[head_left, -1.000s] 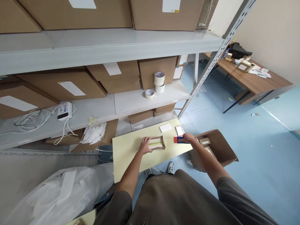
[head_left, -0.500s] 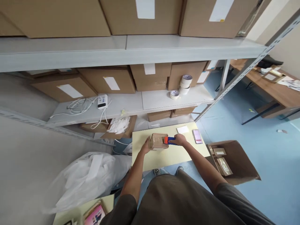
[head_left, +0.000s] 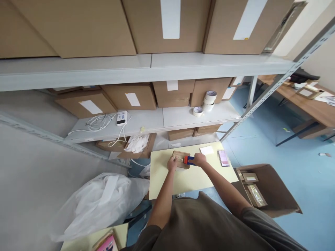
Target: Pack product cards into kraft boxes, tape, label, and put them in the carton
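Observation:
A small cardboard box (head_left: 183,164) with clear tape on top lies on the pale yellow table (head_left: 159,177). My left hand (head_left: 172,164) rests on the box's left part, its fingers on the top; the fingers are small in view. In my right hand (head_left: 200,159) is a blue tool with a red-orange end (head_left: 188,160), which reaches the box's right part. A white card (head_left: 206,150) lies behind my right hand, and a pinkish phone-like item (head_left: 223,158) lies farther right.
Metal shelving (head_left: 136,74) with large boxes spans the far side above the table. Tape rolls (head_left: 208,101) and a power strip (head_left: 121,118) sit on its middle shelf. An open carton (head_left: 277,188) stands right; a plastic bag (head_left: 104,202) lies left.
My left hand has moved from the box's left side onto its top. My right hand still holds the blue tool at the box. The camera view has shifted.

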### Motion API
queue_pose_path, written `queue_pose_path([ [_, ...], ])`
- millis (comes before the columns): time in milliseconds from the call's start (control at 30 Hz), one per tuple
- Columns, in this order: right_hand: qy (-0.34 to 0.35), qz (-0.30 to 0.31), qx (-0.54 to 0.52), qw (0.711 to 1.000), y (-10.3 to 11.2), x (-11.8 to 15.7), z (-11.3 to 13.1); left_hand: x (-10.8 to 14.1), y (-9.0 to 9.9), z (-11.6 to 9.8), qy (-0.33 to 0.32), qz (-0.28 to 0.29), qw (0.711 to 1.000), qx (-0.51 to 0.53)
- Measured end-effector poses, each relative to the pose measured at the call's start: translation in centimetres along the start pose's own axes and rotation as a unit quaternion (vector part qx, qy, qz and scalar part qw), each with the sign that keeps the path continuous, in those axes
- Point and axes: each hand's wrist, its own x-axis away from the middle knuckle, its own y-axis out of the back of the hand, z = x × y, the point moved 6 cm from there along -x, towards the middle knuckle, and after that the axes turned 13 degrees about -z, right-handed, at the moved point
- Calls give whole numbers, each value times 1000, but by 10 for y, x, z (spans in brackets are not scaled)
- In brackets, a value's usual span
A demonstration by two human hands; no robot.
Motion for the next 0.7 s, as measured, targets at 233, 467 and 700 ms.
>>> queue_pose_path([
  [233, -49, -6, -41, 998, -4, 23, -112, 44, -69, -35, -37, 81, 996, 23],
  [467, -118, -2, -63, 991, 4, 53, -232, 53, -92, -49, -70, 76, 995, -11],
  [700, -139, -5, -62, 988, -9, 50, -229, 29, -88, -26, -44, 79, 994, 58],
])
